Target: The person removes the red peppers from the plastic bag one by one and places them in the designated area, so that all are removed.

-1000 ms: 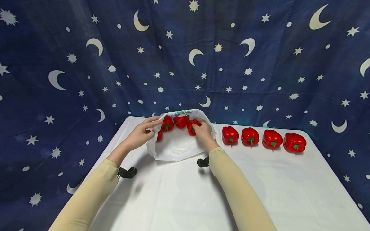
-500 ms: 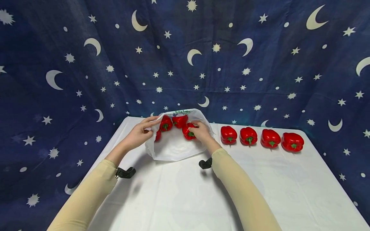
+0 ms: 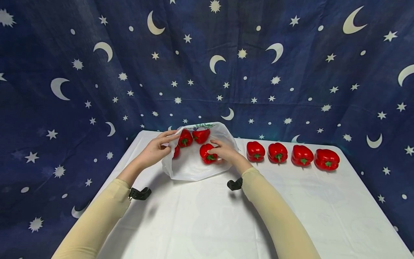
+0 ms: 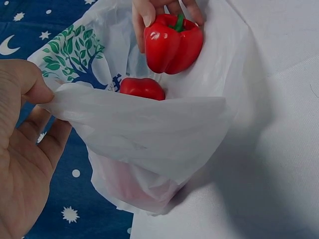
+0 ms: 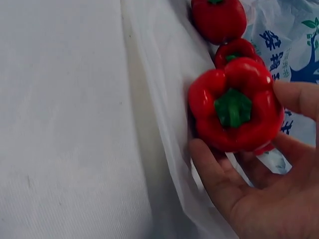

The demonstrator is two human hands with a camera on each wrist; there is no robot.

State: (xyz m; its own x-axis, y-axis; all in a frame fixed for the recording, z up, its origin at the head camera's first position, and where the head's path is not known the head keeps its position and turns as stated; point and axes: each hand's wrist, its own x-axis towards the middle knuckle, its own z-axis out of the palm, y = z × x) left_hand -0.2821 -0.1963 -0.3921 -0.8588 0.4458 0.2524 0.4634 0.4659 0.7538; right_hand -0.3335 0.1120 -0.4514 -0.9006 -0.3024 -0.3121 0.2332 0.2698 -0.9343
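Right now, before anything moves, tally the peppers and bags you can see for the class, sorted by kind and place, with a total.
Red peppers in the row on the table: 4
Red pepper held by the right hand: 1
Other red peppers visible inside the bag: 3
White plastic bag: 1
Total: 9

blue characters (image 5: 271, 40) on white bag (image 4: 144, 122), illegible

Pretty neat navy curtain (image 3: 194, 72), pale moons (image 3: 350, 26) and stars (image 3: 390, 36) all over, running 9 through 12 to 3 o'clock; white-covered counter (image 3: 194, 223) around 6.
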